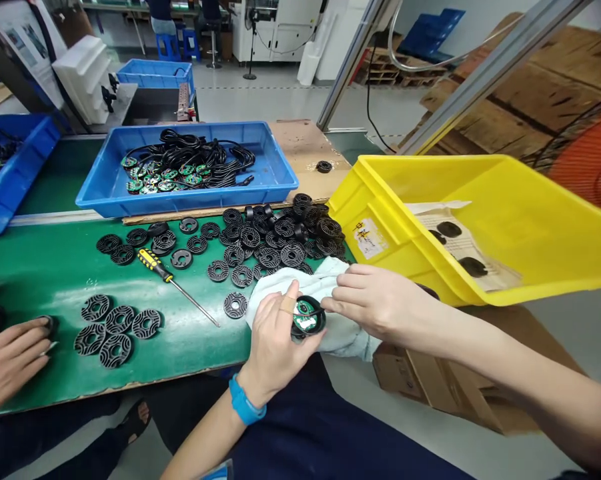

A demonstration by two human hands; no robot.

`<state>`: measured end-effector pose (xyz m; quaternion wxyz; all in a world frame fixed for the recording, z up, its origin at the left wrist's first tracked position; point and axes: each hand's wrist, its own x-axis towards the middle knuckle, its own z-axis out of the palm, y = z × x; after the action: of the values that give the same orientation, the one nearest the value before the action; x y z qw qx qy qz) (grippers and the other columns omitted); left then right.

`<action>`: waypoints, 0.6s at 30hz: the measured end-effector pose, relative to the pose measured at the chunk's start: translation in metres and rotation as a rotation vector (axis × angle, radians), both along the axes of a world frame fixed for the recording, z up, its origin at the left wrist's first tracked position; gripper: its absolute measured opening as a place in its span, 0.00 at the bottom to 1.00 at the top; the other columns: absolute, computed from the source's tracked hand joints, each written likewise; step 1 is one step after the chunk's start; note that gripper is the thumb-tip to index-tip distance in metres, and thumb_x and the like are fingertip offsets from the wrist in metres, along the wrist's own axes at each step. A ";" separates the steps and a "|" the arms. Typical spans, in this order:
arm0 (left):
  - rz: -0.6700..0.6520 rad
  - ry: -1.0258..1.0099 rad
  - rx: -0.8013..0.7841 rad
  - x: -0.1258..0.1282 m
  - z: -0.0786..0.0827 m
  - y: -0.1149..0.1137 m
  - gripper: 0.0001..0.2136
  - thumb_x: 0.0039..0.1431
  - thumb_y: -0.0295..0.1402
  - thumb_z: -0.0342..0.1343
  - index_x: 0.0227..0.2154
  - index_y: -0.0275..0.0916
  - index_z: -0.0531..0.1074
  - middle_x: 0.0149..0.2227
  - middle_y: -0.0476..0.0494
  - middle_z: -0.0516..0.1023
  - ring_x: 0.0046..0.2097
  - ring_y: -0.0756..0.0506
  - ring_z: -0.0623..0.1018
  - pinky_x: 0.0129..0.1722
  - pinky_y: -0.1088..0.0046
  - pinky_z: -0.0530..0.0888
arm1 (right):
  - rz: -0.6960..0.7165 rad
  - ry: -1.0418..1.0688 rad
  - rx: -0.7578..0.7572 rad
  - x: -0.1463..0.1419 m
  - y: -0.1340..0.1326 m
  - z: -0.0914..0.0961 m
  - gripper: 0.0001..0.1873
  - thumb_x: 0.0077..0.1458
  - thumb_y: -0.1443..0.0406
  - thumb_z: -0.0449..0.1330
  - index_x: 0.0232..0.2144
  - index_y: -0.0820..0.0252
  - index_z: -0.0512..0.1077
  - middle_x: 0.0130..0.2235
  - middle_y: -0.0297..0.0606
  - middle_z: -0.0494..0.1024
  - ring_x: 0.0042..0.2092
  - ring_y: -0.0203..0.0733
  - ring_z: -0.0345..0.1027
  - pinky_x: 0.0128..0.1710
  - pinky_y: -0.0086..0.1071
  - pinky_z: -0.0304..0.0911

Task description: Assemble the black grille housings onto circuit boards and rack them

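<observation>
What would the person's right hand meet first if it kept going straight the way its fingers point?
The right hand points left; its fingertips already reach the round black part held by the left hand.
</observation>
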<state>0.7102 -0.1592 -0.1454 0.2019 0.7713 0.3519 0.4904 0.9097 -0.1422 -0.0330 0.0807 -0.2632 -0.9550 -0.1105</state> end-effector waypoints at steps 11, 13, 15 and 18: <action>-0.051 0.069 0.005 -0.020 -0.001 0.000 0.42 0.61 0.53 0.61 0.70 0.36 0.52 0.58 0.29 0.75 0.59 0.34 0.76 0.61 0.48 0.70 | -0.003 0.033 -0.004 0.000 0.000 -0.001 0.24 0.73 0.70 0.43 0.32 0.63 0.75 0.25 0.36 0.72 0.30 0.42 0.57 0.34 0.36 0.52; 0.008 0.097 0.004 -0.036 -0.003 0.002 0.40 0.62 0.54 0.59 0.69 0.36 0.54 0.58 0.29 0.75 0.58 0.34 0.76 0.59 0.50 0.71 | -0.019 0.028 -0.018 0.001 0.000 -0.002 0.24 0.73 0.70 0.43 0.32 0.62 0.75 0.25 0.36 0.71 0.30 0.43 0.58 0.34 0.36 0.52; 0.144 0.165 0.006 -0.054 -0.006 0.006 0.33 0.66 0.48 0.58 0.67 0.35 0.58 0.55 0.30 0.77 0.54 0.36 0.77 0.55 0.53 0.72 | -0.027 0.018 -0.023 0.001 0.000 -0.002 0.24 0.73 0.71 0.43 0.31 0.61 0.75 0.25 0.36 0.71 0.30 0.43 0.58 0.34 0.36 0.52; 0.367 0.384 0.025 -0.076 -0.013 0.011 0.22 0.68 0.42 0.57 0.58 0.33 0.68 0.48 0.31 0.79 0.49 0.36 0.77 0.48 0.58 0.72 | -0.018 0.021 -0.012 0.003 0.000 -0.004 0.24 0.72 0.72 0.42 0.30 0.61 0.74 0.25 0.36 0.71 0.29 0.43 0.58 0.34 0.37 0.51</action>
<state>0.6343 -0.1487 -0.1586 0.0295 0.7762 0.5114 0.3676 0.9125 -0.1418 -0.0369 0.0883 -0.2736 -0.9523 -0.1026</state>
